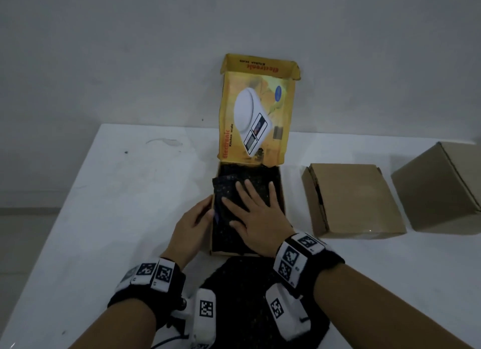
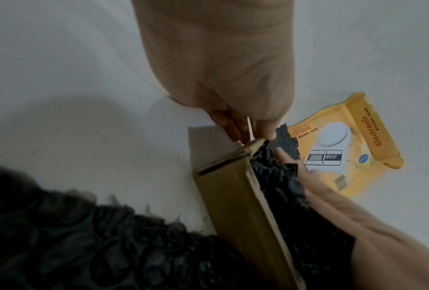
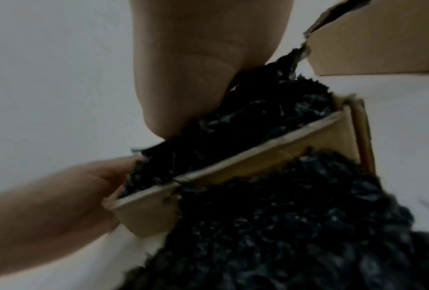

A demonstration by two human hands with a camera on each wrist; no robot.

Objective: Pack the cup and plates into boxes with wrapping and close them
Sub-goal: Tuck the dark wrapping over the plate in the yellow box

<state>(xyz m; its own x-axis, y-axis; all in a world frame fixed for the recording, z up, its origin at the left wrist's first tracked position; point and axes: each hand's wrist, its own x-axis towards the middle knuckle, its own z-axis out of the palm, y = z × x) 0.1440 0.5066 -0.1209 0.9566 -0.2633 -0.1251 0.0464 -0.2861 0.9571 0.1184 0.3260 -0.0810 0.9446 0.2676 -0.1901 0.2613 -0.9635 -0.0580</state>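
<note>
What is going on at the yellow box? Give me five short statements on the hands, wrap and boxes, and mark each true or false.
1. The right hand lies flat, fingers spread, on the black bubble wrap inside the yellow box. True.
2. The yellow box's lid is shut. False: it stands open, leaning back toward the wall.
3. The left hand is at the box's left wall, thumb on the wrap's edge. True.
4. Both brown boxes sit to the left of the yellow box. False: they sit to its right.
5. A bare cup stands on the table. False: no cup is in view.
</note>
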